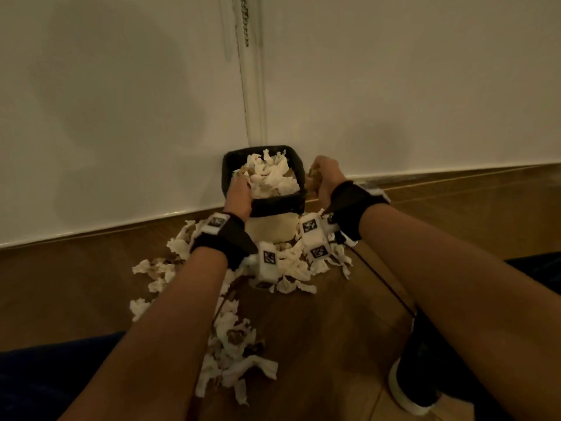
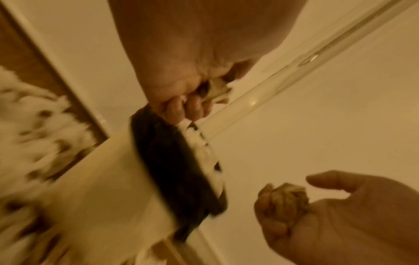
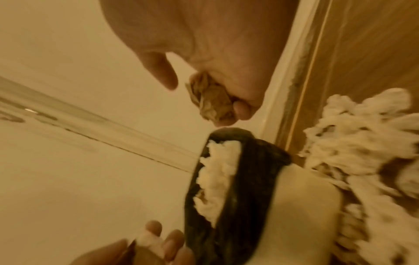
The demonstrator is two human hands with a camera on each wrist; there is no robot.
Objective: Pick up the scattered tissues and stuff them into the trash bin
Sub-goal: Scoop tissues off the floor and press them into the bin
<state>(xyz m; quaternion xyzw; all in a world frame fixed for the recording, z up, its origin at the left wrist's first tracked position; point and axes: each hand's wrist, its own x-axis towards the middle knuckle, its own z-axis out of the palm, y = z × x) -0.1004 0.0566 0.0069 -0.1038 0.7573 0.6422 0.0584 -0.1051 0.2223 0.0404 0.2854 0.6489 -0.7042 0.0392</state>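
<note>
Trash bin (image 1: 274,205) parked against wall, already heaped. Left hand (image 1: 239,192) curled round tissue wad (image 2: 215,89) over near rim; right hand (image 1: 326,177) clutches brown-stained wad (image 3: 212,102) beside bin, probably next in. Loads of tissues (image 1: 233,338) left on floor.

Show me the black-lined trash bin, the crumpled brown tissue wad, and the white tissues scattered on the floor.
Black-lined trash bin (image 1: 277,205): head view, near rim.
Crumpled brown tissue wad (image 3: 212,100): right wrist view, its middle.
Scattered white tissues (image 1: 235,364): head view, nearest clump.

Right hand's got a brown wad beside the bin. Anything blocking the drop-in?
Only the fill. The right hand holds the brown wad just outside the trash bin rim; white tissues already heap to the rim, and the left hand is at the opposite edge.
</note>
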